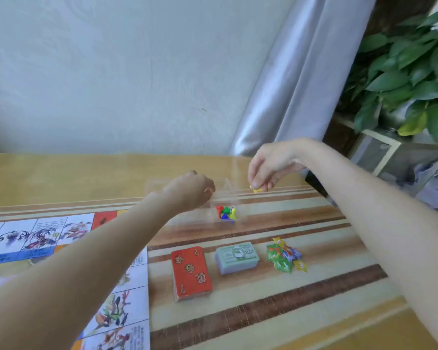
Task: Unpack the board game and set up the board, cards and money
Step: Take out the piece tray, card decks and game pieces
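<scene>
The game board [127, 286] lies unfolded on the left of the table, partly under my left forearm. A red card deck [191, 272], a green stack of paper money [237, 257] and a heap of coloured star-shaped tokens [285, 256] lie in a row to its right. Behind them stands a clear plastic box [228, 195] with several coloured pawns [226, 212] inside. My left hand [190, 190] grips the box's left side with curled fingers. Just right of the box, my right hand [268, 168] pinches a small yellow piece [257, 190] above the table.
The table [288, 311] has a striped brown and cream cover and ends at a white wall behind. Its right edge runs near my right arm. A grey curtain [296, 79] hangs at the back right, beside a leafy potted plant [410, 72] on a stand.
</scene>
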Demonstrator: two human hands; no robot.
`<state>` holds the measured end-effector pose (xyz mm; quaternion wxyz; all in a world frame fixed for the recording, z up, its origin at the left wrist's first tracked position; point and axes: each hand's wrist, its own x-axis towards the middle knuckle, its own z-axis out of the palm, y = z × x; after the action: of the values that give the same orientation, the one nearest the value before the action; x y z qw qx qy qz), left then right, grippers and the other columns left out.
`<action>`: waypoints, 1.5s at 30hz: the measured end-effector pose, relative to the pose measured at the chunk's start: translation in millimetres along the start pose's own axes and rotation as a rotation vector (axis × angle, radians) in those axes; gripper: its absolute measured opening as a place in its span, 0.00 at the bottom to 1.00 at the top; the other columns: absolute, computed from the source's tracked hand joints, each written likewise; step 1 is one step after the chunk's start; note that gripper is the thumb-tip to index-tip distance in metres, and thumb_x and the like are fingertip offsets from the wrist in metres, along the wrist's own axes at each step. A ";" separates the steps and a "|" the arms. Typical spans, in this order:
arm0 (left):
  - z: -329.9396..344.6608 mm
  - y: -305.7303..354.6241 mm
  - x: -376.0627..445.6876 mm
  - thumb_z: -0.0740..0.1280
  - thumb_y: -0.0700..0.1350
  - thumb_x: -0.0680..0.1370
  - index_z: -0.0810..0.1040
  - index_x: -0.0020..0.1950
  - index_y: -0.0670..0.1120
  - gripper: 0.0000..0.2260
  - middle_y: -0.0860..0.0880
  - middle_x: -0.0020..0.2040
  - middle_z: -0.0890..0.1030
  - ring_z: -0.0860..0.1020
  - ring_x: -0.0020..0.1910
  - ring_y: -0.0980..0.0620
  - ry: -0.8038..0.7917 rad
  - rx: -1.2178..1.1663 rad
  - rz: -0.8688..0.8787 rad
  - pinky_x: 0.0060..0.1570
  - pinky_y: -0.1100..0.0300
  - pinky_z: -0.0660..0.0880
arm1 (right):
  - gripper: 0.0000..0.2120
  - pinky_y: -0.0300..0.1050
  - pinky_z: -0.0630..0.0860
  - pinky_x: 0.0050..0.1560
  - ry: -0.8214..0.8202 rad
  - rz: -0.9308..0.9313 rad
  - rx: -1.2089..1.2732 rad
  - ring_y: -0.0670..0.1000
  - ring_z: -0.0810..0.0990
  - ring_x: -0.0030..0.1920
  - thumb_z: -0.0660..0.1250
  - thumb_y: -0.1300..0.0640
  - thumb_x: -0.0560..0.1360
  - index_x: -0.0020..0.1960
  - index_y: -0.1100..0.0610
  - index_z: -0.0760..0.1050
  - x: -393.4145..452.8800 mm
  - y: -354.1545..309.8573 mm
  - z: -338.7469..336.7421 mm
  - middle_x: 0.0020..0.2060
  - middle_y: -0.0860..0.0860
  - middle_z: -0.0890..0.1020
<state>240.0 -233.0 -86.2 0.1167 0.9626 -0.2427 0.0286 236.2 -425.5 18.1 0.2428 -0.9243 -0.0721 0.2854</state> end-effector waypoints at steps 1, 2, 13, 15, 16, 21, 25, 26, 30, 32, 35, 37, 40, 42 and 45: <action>7.1 4.8 1.5 0.55 0.41 0.81 0.75 0.63 0.46 0.14 0.46 0.59 0.79 0.69 0.62 0.46 -0.020 0.068 -0.024 0.59 0.51 0.70 | 0.04 0.35 0.77 0.35 -0.070 0.028 -0.044 0.47 0.80 0.34 0.68 0.68 0.72 0.40 0.61 0.78 -12.0 3.7 6.6 0.31 0.52 0.81; 11.8 8.0 2.3 0.55 0.39 0.81 0.75 0.63 0.45 0.14 0.46 0.58 0.79 0.67 0.62 0.46 -0.022 0.121 -0.052 0.59 0.51 0.71 | 0.05 0.35 0.77 0.35 -0.136 0.056 -0.080 0.47 0.81 0.35 0.68 0.68 0.72 0.40 0.61 0.78 -21.2 7.2 13.9 0.32 0.52 0.82; -9.4 11.4 -10.5 0.54 0.35 0.78 0.74 0.65 0.47 0.19 0.46 0.64 0.74 0.74 0.61 0.45 0.083 -0.080 -0.186 0.56 0.55 0.71 | 0.06 0.33 0.71 0.24 0.347 -0.116 0.032 0.46 0.78 0.28 0.68 0.64 0.73 0.38 0.60 0.79 -11.3 -17.2 30.3 0.32 0.53 0.79; -14.1 6.4 -17.9 0.54 0.36 0.78 0.76 0.63 0.47 0.18 0.47 0.64 0.74 0.74 0.60 0.45 0.108 -0.065 -0.196 0.56 0.56 0.70 | 0.06 0.34 0.69 0.24 0.460 -0.116 -0.066 0.47 0.73 0.26 0.70 0.60 0.71 0.38 0.61 0.80 12.1 -29.8 45.4 0.28 0.51 0.77; -15.8 4.8 -23.1 0.55 0.37 0.79 0.76 0.63 0.47 0.17 0.47 0.64 0.75 0.74 0.60 0.45 0.089 -0.056 -0.185 0.56 0.56 0.69 | 0.07 0.37 0.68 0.26 0.465 -0.084 -0.127 0.47 0.71 0.26 0.70 0.57 0.71 0.38 0.61 0.80 24.1 -34.2 54.8 0.27 0.50 0.77; -12.1 -2.4 -42.7 0.55 0.50 0.82 0.73 0.67 0.46 0.17 0.47 0.67 0.72 0.68 0.66 0.45 -0.152 -0.012 -0.113 0.63 0.56 0.64 | 0.12 0.42 0.69 0.42 0.543 0.107 -0.224 0.56 0.77 0.49 0.71 0.54 0.72 0.42 0.59 0.69 61.6 -38.7 85.5 0.47 0.55 0.78; -4.7 -6.2 -45.8 0.55 0.52 0.81 0.73 0.66 0.47 0.18 0.46 0.68 0.70 0.64 0.67 0.45 -0.148 -0.090 -0.139 0.66 0.53 0.61 | 0.12 0.43 0.69 0.43 0.547 0.148 -0.275 0.57 0.77 0.54 0.74 0.55 0.70 0.46 0.58 0.72 64.7 -45.3 81.6 0.53 0.54 0.79; -4.3 -5.2 -45.9 0.55 0.52 0.81 0.73 0.66 0.47 0.18 0.45 0.68 0.70 0.64 0.67 0.44 -0.154 -0.100 -0.147 0.66 0.53 0.62 | 0.13 0.43 0.69 0.42 0.538 0.160 -0.285 0.57 0.77 0.54 0.74 0.55 0.69 0.45 0.58 0.72 63.7 -46.2 80.2 0.52 0.54 0.79; -6.2 -4.5 -44.8 0.56 0.52 0.81 0.74 0.66 0.47 0.18 0.44 0.67 0.70 0.67 0.66 0.44 -0.173 -0.140 -0.163 0.66 0.50 0.63 | 0.17 0.43 0.70 0.40 0.505 0.188 -0.305 0.55 0.76 0.44 0.75 0.55 0.69 0.34 0.58 0.67 63.7 -48.3 79.5 0.45 0.54 0.79; -6.7 -5.3 -42.6 0.56 0.52 0.81 0.74 0.66 0.47 0.17 0.44 0.67 0.70 0.68 0.66 0.45 -0.181 -0.161 -0.174 0.66 0.51 0.64 | 0.16 0.43 0.69 0.39 0.504 0.190 -0.318 0.55 0.75 0.43 0.73 0.59 0.70 0.32 0.59 0.67 65.3 -50.9 81.8 0.41 0.54 0.76; -6.4 -4.8 -41.8 0.56 0.52 0.81 0.73 0.67 0.47 0.18 0.44 0.68 0.69 0.67 0.67 0.45 -0.189 -0.156 -0.178 0.66 0.51 0.63 | 0.13 0.44 0.71 0.38 0.500 0.193 -0.282 0.55 0.76 0.41 0.72 0.63 0.70 0.33 0.59 0.68 68.7 -52.0 83.4 0.40 0.54 0.77; -5.1 -4.3 -41.6 0.55 0.52 0.81 0.72 0.67 0.47 0.18 0.44 0.68 0.69 0.66 0.67 0.44 -0.198 -0.143 -0.173 0.67 0.51 0.63 | 0.14 0.44 0.74 0.40 0.463 0.201 -0.246 0.55 0.78 0.41 0.74 0.60 0.69 0.34 0.59 0.69 69.7 -48.8 81.8 0.39 0.54 0.78; -4.3 -5.2 -41.7 0.55 0.52 0.81 0.73 0.68 0.47 0.18 0.44 0.68 0.68 0.64 0.68 0.44 -0.201 -0.147 -0.168 0.67 0.50 0.62 | 0.12 0.43 0.76 0.40 0.436 0.206 -0.199 0.54 0.78 0.40 0.73 0.59 0.68 0.35 0.59 0.70 67.9 -47.4 80.5 0.38 0.53 0.78; -4.2 -7.0 -41.8 0.55 0.52 0.81 0.73 0.67 0.47 0.18 0.44 0.69 0.68 0.64 0.69 0.44 -0.209 -0.161 -0.163 0.68 0.50 0.61 | 0.09 0.43 0.74 0.36 0.453 0.209 -0.206 0.54 0.77 0.36 0.70 0.62 0.69 0.35 0.60 0.70 66.9 -48.6 80.3 0.34 0.53 0.76; -5.1 -9.3 -40.3 0.55 0.51 0.81 0.74 0.67 0.47 0.18 0.44 0.68 0.69 0.63 0.69 0.45 -0.222 -0.155 -0.136 0.69 0.50 0.60 | 0.12 0.45 0.78 0.42 0.445 0.206 -0.223 0.53 0.75 0.34 0.72 0.59 0.70 0.34 0.60 0.70 66.4 -51.0 78.3 0.34 0.53 0.76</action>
<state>208.9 -205.2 -87.7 0.1647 0.9623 -0.1896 -0.1046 247.3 -331.0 -46.0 0.1192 -0.9878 0.0464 0.0886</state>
